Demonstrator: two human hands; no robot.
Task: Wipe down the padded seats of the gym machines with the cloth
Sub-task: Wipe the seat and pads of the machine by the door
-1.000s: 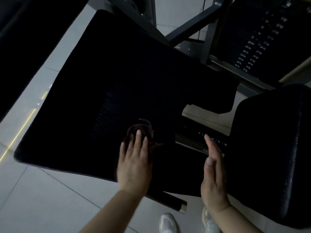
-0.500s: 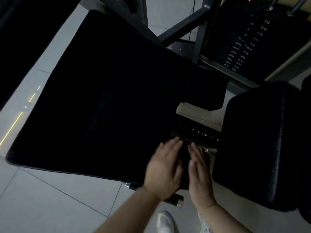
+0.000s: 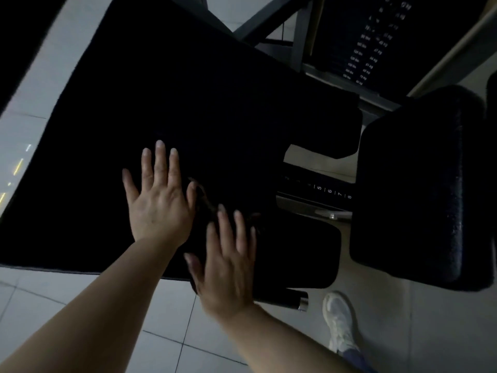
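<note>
A large black padded seat (image 3: pixel 188 90) fills the middle of the view. My left hand (image 3: pixel 158 197) lies flat on it with fingers spread and straight. My right hand (image 3: pixel 226 262) lies flat near the seat's front edge, fingers straight. A dark cloth (image 3: pixel 207 203) sits crumpled on the pad between the two hands, partly under my right fingers; it is hard to make out against the black pad.
A second black pad (image 3: pixel 414 184) stands at the right. Between the pads runs a numbered adjustment rail (image 3: pixel 330 191). A weight stack (image 3: pixel 368 49) and grey frame bars (image 3: pixel 269 20) are at the back. My white shoe (image 3: pixel 340 319) stands on the tiled floor (image 3: pixel 80 292).
Both hands moved left from the gap by the rail onto the big pad. My left hand spread out flat; my right hand now presses on the cloth.
</note>
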